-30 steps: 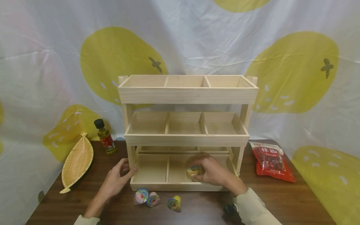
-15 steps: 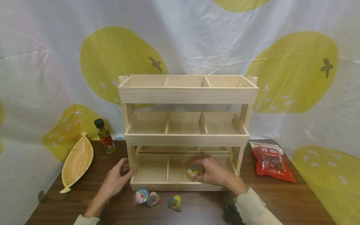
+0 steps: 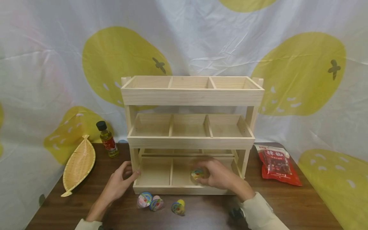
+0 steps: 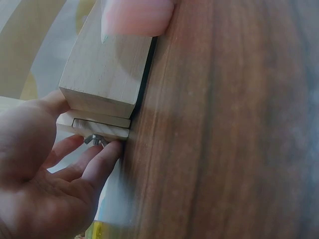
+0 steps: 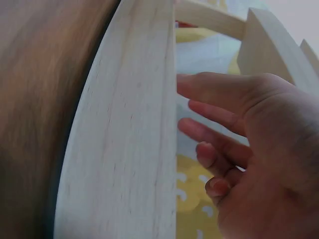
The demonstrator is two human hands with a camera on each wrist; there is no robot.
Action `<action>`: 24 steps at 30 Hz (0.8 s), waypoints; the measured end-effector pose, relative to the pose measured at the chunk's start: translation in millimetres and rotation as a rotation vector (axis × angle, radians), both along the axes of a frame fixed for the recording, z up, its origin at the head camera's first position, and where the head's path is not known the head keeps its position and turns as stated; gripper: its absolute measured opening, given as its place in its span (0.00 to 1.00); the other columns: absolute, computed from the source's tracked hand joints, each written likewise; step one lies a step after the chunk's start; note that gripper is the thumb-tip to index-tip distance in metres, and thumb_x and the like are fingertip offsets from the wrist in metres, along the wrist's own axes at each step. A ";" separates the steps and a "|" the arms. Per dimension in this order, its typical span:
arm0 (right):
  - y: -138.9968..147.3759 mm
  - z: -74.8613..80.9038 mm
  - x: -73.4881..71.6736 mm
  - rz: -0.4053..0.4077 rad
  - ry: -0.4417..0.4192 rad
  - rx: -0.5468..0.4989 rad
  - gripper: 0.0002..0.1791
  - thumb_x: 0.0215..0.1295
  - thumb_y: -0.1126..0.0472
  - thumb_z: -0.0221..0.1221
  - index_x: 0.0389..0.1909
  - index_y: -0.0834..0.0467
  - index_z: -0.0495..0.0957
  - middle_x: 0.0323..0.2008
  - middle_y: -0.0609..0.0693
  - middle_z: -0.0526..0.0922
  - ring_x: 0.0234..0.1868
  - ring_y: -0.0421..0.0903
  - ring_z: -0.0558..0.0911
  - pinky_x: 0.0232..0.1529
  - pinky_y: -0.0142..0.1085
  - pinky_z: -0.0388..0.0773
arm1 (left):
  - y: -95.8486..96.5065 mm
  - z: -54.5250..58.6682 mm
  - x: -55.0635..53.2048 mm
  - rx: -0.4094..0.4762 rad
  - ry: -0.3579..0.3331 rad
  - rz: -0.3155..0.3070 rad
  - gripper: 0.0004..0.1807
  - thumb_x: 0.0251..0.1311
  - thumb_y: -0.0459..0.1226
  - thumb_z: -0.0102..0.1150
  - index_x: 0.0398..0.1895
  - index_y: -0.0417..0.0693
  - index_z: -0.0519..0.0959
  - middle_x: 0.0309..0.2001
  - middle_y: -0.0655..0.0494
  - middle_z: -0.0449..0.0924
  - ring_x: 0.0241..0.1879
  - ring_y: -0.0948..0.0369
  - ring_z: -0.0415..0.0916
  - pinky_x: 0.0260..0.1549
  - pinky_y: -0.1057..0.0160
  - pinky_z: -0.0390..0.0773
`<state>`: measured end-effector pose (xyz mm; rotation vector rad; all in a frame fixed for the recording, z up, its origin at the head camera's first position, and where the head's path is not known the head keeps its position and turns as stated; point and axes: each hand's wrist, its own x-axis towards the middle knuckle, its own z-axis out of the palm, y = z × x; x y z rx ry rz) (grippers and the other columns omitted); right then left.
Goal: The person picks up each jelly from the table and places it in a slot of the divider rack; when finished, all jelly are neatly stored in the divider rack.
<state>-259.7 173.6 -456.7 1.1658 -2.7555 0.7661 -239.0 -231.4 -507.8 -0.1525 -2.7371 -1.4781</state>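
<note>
A wooden three-tier rack [image 3: 192,97] stands in the middle, each tier split into compartments. My left hand [image 3: 119,182] grips its lower left corner; in the left wrist view, fingers [image 4: 102,167] reach the wooden upright beside a wing nut [image 4: 94,139]. My right hand [image 3: 215,174] is inside the bottom tray, pinching a small jelly cup [image 3: 197,174] with a printed lid over the middle compartment. From the right wrist, the tray's front board [image 5: 119,129] hides that cup and the fingertips. Before the rack lie more jelly cups: two pink, one [image 3: 144,200] touching another [image 3: 156,203], and a yellow one [image 3: 178,207].
At left, a leaf-shaped woven basket [image 3: 78,166] leans against the curtain, next to a small oil bottle [image 3: 108,142] with a black cap. A red bag of dried chillies [image 3: 277,164] lies right of the rack. A patterned curtain [image 3: 195,38] hangs behind the brown table [image 3: 304,204].
</note>
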 end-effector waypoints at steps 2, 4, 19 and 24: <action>-3.2 2.5 7.1 0.004 0.007 -0.038 0.22 0.65 0.63 0.76 0.60 0.57 0.86 0.55 0.54 0.91 0.45 0.51 0.89 0.50 0.45 0.88 | -0.1 0.0 -0.1 -0.001 -0.001 0.001 0.29 0.77 0.54 0.63 0.72 0.49 0.74 0.62 0.42 0.87 0.67 0.43 0.83 0.66 0.39 0.80; -7.4 3.4 16.2 0.020 0.021 -0.090 0.20 0.66 0.63 0.75 0.58 0.57 0.86 0.51 0.53 0.91 0.40 0.49 0.88 0.45 0.41 0.88 | -0.3 -0.4 -0.4 -0.002 -0.002 0.003 0.29 0.77 0.53 0.63 0.72 0.49 0.74 0.62 0.42 0.87 0.66 0.43 0.83 0.66 0.39 0.80; -40.3 -19.3 68.9 0.252 -0.072 -0.190 0.15 0.73 0.63 0.69 0.58 0.54 0.86 0.54 0.46 0.91 0.53 0.37 0.88 0.55 0.28 0.84 | -0.3 0.2 -1.0 -0.014 -0.003 -0.008 0.31 0.78 0.55 0.62 0.73 0.48 0.72 0.62 0.43 0.88 0.65 0.45 0.84 0.66 0.40 0.80; -46.1 -28.5 73.0 0.259 -0.099 -0.098 0.17 0.77 0.56 0.68 0.63 0.51 0.84 0.58 0.42 0.88 0.52 0.31 0.84 0.52 0.24 0.82 | 0.0 -1.2 -1.4 -0.017 -0.005 0.000 0.30 0.77 0.55 0.63 0.72 0.49 0.73 0.62 0.43 0.87 0.66 0.44 0.83 0.67 0.40 0.79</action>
